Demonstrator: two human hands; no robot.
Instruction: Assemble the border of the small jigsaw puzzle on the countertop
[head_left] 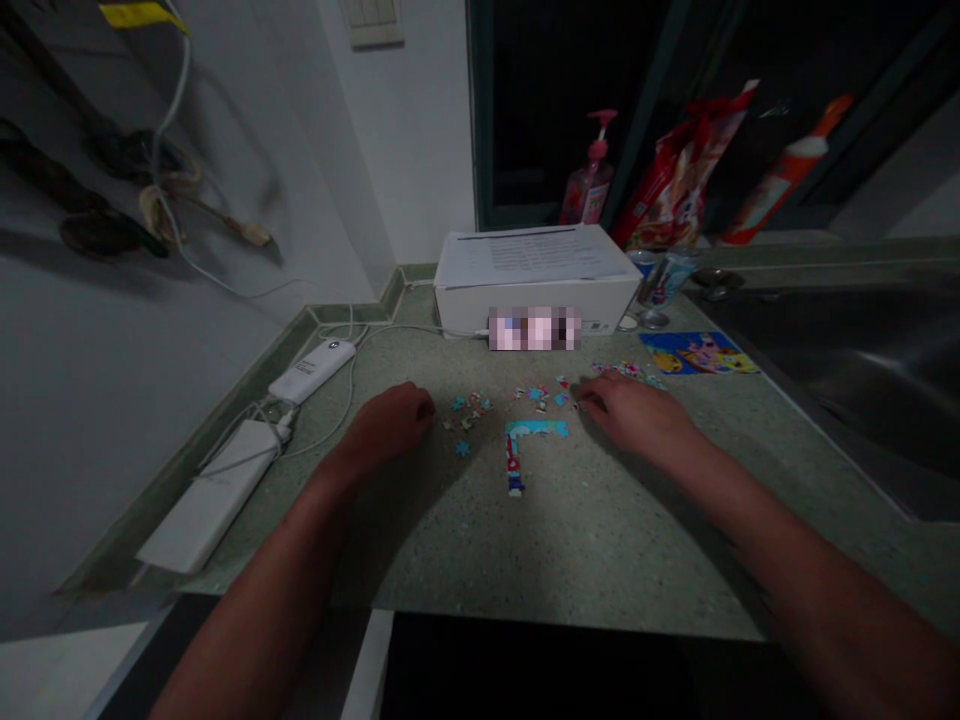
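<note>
An L-shaped strip of joined jigsaw pieces (538, 428) lies on the counter between my hands, light blue along the top and red and dark blue down its left side. My left hand (401, 415) rests to the left, fingers curled in; their inner side is hidden. Beside it are a small group of loose jigsaw pieces (472, 405) and a single blue piece (463, 448). My right hand (630, 408) is bent over the counter, its fingertips closed at a small puzzle piece (576, 405). More loose pieces (535, 394) lie above the strip, and a pile (619, 369) sits behind my right hand.
A white box (536, 285) with a blurred-out patch at its front stands at the back. A colourful picture card (697, 353) lies near the sink (847, 400). Left are a white power bank (311, 370), a white power strip (210, 500) and cables. Cans (671, 278) stand behind.
</note>
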